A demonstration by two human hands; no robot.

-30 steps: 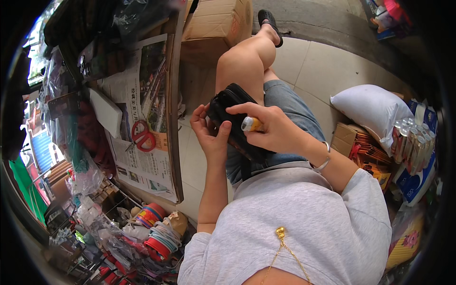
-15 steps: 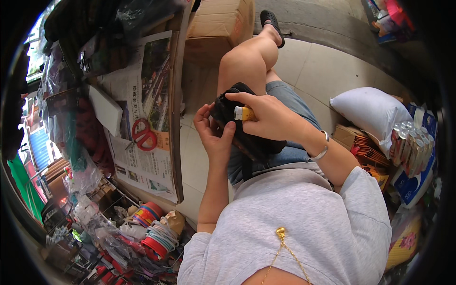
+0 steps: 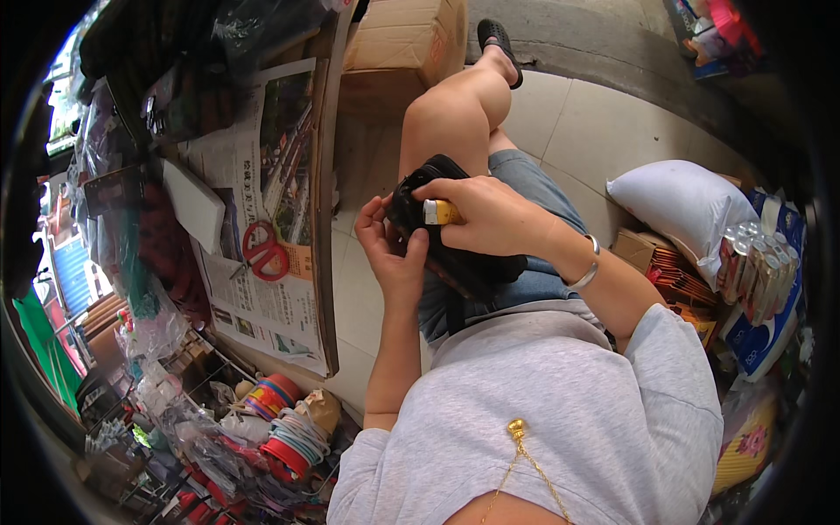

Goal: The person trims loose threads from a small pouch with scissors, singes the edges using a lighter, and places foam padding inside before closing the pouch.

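A black bag or pouch (image 3: 479, 269) lies across my lap, partly covered by my hands. The fingers and thumb of my left hand (image 3: 395, 254) are closed on its near-left edge. My right hand (image 3: 503, 214) grips a yellow lighter (image 3: 444, 212), its metal top pointing left over the bag. That hand's index finger reaches onto the bag's upper part. Whatever lies between the left fingertips and the bag is too dark to make out.
On my left, a newspaper-covered table (image 3: 325, 297) bears red-handled scissors (image 3: 265, 251) and a white flat block (image 3: 194, 206). A cardboard box (image 3: 398, 44) stands ahead. A white sack (image 3: 678, 206) and packed cans (image 3: 759, 267) are at right.
My right hand has shifted slightly left with the lighter, bringing its metal top nearer my left thumb. My left hand stays on the bag.
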